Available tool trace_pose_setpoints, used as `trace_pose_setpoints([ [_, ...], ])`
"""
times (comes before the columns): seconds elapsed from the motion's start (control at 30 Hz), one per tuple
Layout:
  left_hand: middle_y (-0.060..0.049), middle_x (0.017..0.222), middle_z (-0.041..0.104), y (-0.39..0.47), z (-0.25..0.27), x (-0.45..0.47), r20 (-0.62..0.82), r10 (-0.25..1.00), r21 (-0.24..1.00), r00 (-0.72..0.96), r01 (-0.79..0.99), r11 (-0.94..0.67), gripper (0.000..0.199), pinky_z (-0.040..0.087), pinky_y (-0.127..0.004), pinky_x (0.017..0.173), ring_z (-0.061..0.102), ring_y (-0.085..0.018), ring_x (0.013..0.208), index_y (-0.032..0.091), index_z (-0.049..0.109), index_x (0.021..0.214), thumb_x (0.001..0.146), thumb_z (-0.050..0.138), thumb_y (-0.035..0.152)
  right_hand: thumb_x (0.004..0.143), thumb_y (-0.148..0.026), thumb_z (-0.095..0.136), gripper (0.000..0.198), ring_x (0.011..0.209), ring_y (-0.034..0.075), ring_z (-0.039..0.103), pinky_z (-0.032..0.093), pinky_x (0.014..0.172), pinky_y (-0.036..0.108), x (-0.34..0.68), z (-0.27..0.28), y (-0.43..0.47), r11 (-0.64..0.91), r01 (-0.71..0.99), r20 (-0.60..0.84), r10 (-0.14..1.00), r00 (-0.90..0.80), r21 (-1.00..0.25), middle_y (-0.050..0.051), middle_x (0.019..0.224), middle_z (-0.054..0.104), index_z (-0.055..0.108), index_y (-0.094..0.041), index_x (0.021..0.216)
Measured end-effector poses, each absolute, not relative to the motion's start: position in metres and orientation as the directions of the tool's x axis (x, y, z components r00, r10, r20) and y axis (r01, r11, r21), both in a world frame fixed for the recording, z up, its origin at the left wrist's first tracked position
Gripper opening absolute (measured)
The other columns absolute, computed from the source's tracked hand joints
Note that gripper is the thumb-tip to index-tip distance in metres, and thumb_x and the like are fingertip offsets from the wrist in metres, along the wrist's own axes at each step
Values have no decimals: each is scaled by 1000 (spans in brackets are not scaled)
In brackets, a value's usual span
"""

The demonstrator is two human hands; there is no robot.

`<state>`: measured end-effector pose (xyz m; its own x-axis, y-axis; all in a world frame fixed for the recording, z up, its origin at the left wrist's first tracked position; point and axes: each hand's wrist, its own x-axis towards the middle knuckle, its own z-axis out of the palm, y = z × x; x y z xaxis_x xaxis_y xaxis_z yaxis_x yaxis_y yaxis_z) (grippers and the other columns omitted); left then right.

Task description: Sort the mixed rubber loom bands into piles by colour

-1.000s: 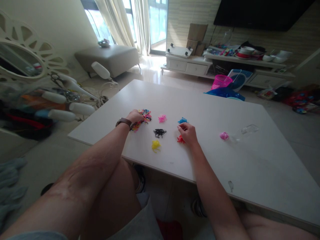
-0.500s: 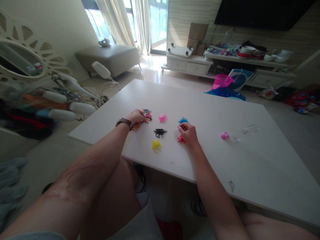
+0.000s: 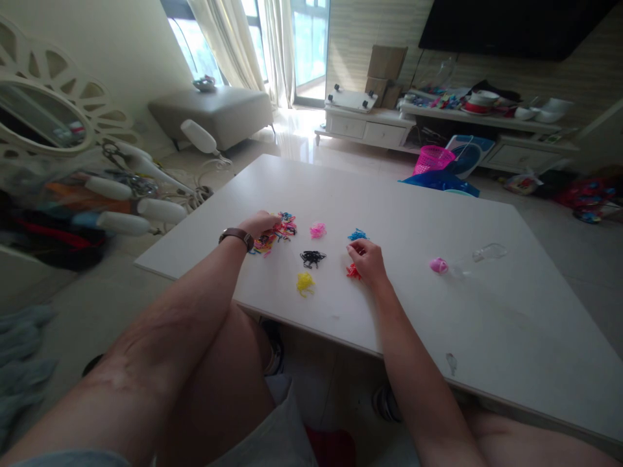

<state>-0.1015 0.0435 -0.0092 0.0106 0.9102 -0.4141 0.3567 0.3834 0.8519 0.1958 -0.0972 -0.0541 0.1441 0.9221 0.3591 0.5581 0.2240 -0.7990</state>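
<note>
My left hand (image 3: 263, 224), with a brown-strapped watch on the wrist, is at a mixed heap of coloured rubber bands (image 3: 286, 228). Its fingers are bent together at the heap's far left side, the tips partly hidden. My right hand (image 3: 368, 261) hovers over a small red pile (image 3: 354, 271), thumb and fingers pinched; what they hold, if anything, is too small to make out. Just beyond it lies a blue pile (image 3: 357, 235). Between my hands are a pink pile (image 3: 318, 230), a black pile (image 3: 312, 259) and a yellow pile (image 3: 305, 283) of bands.
On the right of the white table (image 3: 413, 311) lie a pink object (image 3: 439, 264) and a clear plastic piece (image 3: 489, 252). A small mark or scrap (image 3: 451, 363) shows near the front edge. Beyond the table stands a pink basket (image 3: 433, 159); white lamp shades (image 3: 198, 135) are at left.
My left hand has shifted slightly left and back, uncovering more of the mixed heap. My right hand stays in nearly the same place, still pinched.
</note>
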Motion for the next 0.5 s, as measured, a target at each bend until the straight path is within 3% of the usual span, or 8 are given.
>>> trace_pose_setpoints([
  [0.2,-1,59,53,45,-2,-98,-551,834,834,-31,19,552,25,44,-20,54,51,-11,52,19,50,66,78,55,-2,81,-33,60,17,62,16,55,46,64,30,196,-54,-96,227,557,360,922,141,-799,2,70,66,67,-20,72],
  [0.5,-6,65,62,42,5,-97,-553,832,829,-53,-131,543,25,48,-17,50,57,-12,55,17,58,77,80,50,-7,81,-33,60,17,62,16,56,47,65,30,198,-58,-95,239,557,371,919,135,-795,2,70,66,67,-20,72],
])
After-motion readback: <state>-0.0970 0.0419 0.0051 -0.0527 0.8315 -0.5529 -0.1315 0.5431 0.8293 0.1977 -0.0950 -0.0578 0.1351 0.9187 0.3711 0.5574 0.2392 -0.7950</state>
